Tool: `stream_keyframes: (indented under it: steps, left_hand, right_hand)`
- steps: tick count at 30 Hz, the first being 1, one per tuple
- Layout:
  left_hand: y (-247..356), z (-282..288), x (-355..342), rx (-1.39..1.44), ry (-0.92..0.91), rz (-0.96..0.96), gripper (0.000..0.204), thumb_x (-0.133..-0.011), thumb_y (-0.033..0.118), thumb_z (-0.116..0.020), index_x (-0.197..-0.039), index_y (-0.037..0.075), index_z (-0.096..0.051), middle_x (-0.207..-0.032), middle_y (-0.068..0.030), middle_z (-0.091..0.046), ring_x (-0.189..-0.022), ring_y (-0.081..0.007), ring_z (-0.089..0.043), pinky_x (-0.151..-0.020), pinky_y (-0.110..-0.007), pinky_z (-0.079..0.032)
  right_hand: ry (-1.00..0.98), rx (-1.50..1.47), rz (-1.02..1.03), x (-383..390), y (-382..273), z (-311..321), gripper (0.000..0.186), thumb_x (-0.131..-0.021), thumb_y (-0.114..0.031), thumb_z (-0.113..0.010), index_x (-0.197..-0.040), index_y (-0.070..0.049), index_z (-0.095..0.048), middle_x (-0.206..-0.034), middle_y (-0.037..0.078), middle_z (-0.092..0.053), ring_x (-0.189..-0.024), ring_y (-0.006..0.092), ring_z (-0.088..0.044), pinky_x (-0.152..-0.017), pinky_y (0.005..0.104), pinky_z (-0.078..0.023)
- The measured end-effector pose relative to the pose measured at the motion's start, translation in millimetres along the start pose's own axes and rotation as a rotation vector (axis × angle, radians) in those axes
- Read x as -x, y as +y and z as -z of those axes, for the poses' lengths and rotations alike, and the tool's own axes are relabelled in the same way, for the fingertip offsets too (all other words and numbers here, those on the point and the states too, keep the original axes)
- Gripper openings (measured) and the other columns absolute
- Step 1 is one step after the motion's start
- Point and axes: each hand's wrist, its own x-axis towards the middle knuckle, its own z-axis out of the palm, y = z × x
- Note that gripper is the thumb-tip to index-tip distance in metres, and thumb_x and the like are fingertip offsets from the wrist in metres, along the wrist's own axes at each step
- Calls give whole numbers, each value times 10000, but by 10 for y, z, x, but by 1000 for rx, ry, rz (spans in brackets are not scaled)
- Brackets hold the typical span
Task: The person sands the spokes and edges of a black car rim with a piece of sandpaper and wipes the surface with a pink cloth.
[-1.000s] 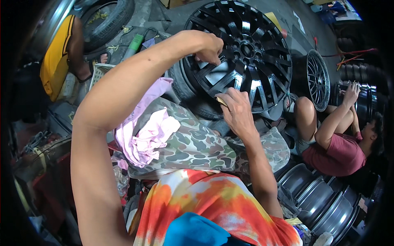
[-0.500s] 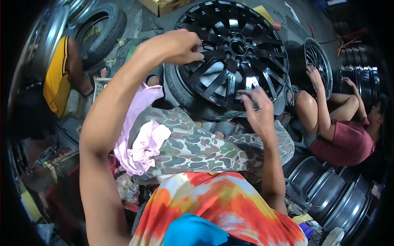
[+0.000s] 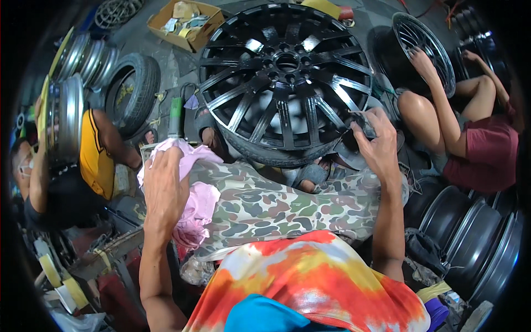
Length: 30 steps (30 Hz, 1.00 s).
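A glossy black multi-spoke alloy wheel [image 3: 285, 108] lies face up in front of my knees, resting on a tyre [image 3: 276, 155]. My left hand [image 3: 164, 185] is down at my left thigh, its fingers closed on a crumpled pink cloth [image 3: 200, 207] draped over my camouflage trousers. At the wheel's right front edge is my right hand [image 3: 381, 141], thumb and fingers pinching a small dark grey pad [image 3: 363, 123]. What the pad is made of cannot be made out.
To the right, a person in a maroon shirt [image 3: 489, 146] holds another wheel [image 3: 423, 52]. Someone in yellow shorts [image 3: 95, 160] handles a silver rim [image 3: 66, 119] at left. A loose tyre [image 3: 146, 91], a cardboard box [image 3: 202, 33] and stacked black rims [image 3: 464, 232] stand around.
My left hand has come back from above the wheel to the pink cloth. My right hand has shifted right along the wheel's edge, and the view has turned slightly left.
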Motion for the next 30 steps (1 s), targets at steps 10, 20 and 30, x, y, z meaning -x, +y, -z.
stream_keyframes:
  steps: [10,20,30]
  left_hand:
    - [984,-382,-810,411,255,-244,198,-877,6,-670,-1062,-27,-609,-1051,-254,-678,-976,-433,-663,-841,-470,-524]
    - [921,-884,-563,88,-177,-426,556,-804,-72,-602,-1358,-86,-564,-1155,-193,-538,-1087,-352,-621,-791,-415,-570]
    - [1014,-929,-612,156,-155,-382,246,-928,107,-654,-1154,9,-651,-1046,-215,-633,-729,-379,-709,-652,-476,-586]
  right_hand:
    - [249,21,0,155,266,171,217,-843,-26,-755,-1039,53,-708,-1087,179,-592,-940,325,-645,-873,399,-519]
    - [269,-69,-42,189,232,134,237,-817,-5,-748,-1028,85,-689,-1046,179,-605,-960,335,-638,-878,387,-513]
    - [239,-62,-39,222,253,110,241,-836,-65,-728,-1026,78,-696,-1051,184,-601,-965,352,-639,-890,403,-512]
